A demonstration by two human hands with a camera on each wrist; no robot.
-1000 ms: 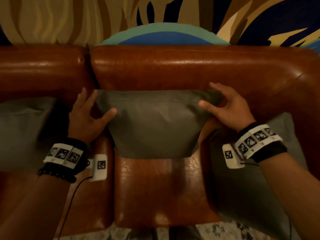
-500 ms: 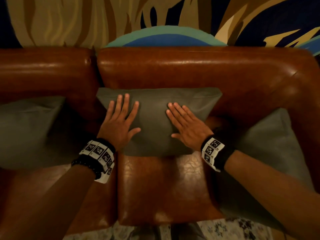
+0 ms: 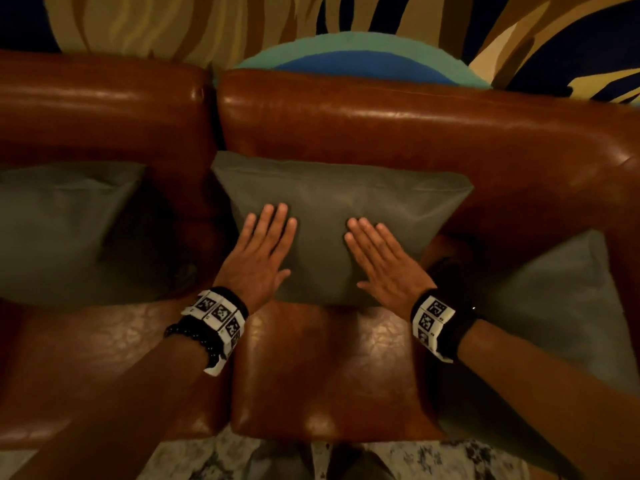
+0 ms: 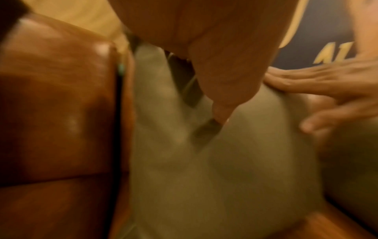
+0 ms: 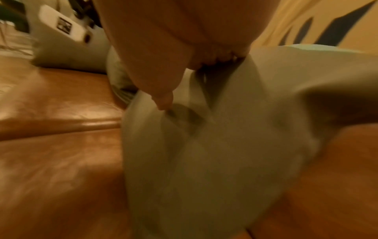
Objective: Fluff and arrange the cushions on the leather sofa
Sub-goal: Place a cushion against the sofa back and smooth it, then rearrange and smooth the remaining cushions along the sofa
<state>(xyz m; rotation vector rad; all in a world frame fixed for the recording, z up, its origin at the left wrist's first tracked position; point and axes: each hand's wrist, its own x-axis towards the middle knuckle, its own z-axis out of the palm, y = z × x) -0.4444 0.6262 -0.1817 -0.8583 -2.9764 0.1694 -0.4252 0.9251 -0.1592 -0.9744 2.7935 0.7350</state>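
Observation:
A grey-green cushion (image 3: 346,199) leans upright against the backrest of the brown leather sofa (image 3: 381,126), over the middle seat. My left hand (image 3: 263,247) lies flat on its front face, fingers straight and together. My right hand (image 3: 381,254) presses the same face a little to the right, fingers also straight. In the blurred left wrist view the cushion (image 4: 214,169) fills the middle with my left palm (image 4: 214,56) above it and the right hand (image 4: 327,87) at the right. The right wrist view shows the cushion (image 5: 214,153) dented under my right hand (image 5: 163,56).
A second grey cushion (image 3: 62,230) leans at the left end of the sofa and a third (image 3: 561,306) lies at the right, by the armrest (image 3: 616,209). The bare seat pad (image 3: 329,368) lies in front of me. A patterned rug (image 3: 398,459) covers the floor below.
A second ago my hands gripped the cushion's upper corners. They then moved to its front face with flat palms, and now press there slightly lower; the cushion stands against the backrest.

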